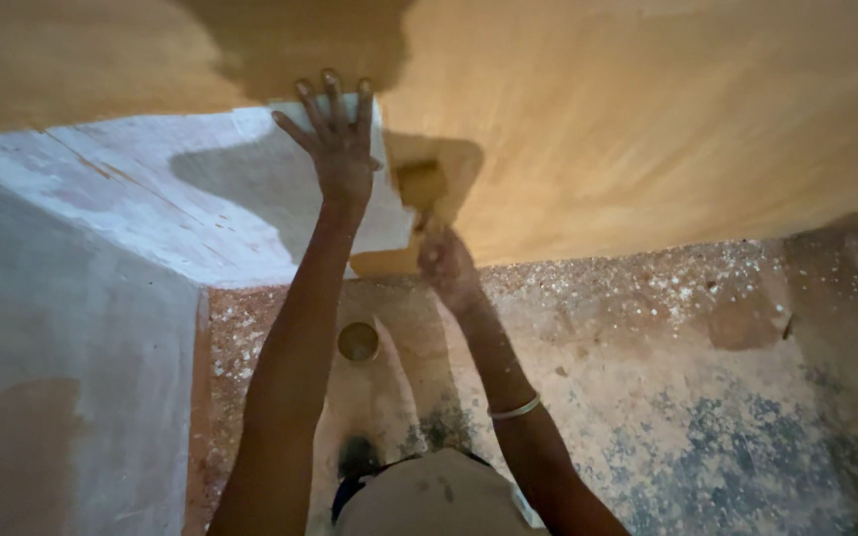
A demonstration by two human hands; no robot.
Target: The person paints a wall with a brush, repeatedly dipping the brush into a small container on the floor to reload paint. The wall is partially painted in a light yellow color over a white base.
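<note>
**Ana:** What is that hand doing with the brush (421, 185)?

**Ben:** The right hand (446, 264) has its fingers curled tight round the handle. The brush head is pressed flat on the wall, right at the edge where the yellow-brown paint (628, 119) meets the white patch (191, 199).

**Ana:** And the other hand?

**Ben:** The left hand (338, 149) is flat on the white patch, just beside the brush. Its fingers are spread wide open. It holds nothing. It only leans on the wall.

**Ana:** What could go wrong?

**Ben:** I think the open hand sits very near the wet edge. If it slides over, it could smear the paint or get all sticky. The brush could also bump those fingers, since they are so close together.

**Ana:** Anything else?

**Ben:** There is a small round tin (357, 340) down on the floor (667, 397), below the arms. A foot could kick it over, and whatever is in it would spill. Drips from the brush could land on the floor too. It is speckled with white bits already.

**Ana:** Let's count!

**Ben:** One brush. One tin. Two hands. One bangle (514, 408) on the right arm. One white patch not yet covered.

**Ana:** And the grey wall (62, 347) at the side?

**Ben:** One of those too. It has no yellow paint on it.
</note>
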